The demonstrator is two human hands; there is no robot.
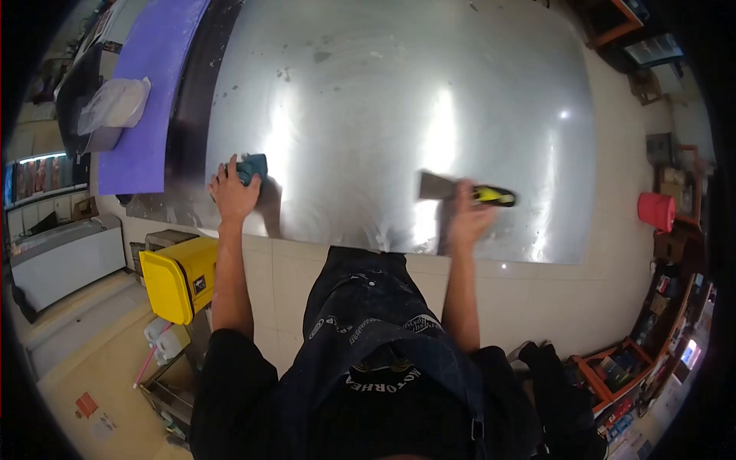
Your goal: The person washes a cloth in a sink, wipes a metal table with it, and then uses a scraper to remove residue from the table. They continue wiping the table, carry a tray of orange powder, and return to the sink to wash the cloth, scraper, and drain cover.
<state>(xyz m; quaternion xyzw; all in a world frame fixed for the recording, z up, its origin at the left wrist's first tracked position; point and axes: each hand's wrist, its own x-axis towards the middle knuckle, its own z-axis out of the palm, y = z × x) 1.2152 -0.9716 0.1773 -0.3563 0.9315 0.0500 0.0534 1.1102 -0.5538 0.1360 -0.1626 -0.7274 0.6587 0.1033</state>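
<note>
A large shiny metal sheet (368, 107) lies flat in front of me, with bright reflections and grey smudges on it. Near its left front part, my left hand (234, 193) is closed around a bunched teal cloth (253, 165), fingers curled over its left side. On the right, my right hand (469, 221) grips a scraper (437, 186) with a wide metal blade and a black and yellow handle. The blade points left, just over the sheet, and the handle sticks out to the right past my fingers.
Left of the sheet lies a purple board (146, 165) with a plastic-wrapped container (116, 107) on it. A yellow bin (180, 280) stands by my left forearm. A red bucket (656, 211) and cluttered shelves (613, 376) line the right side. A dark-trousered person's legs (560, 399) show behind me.
</note>
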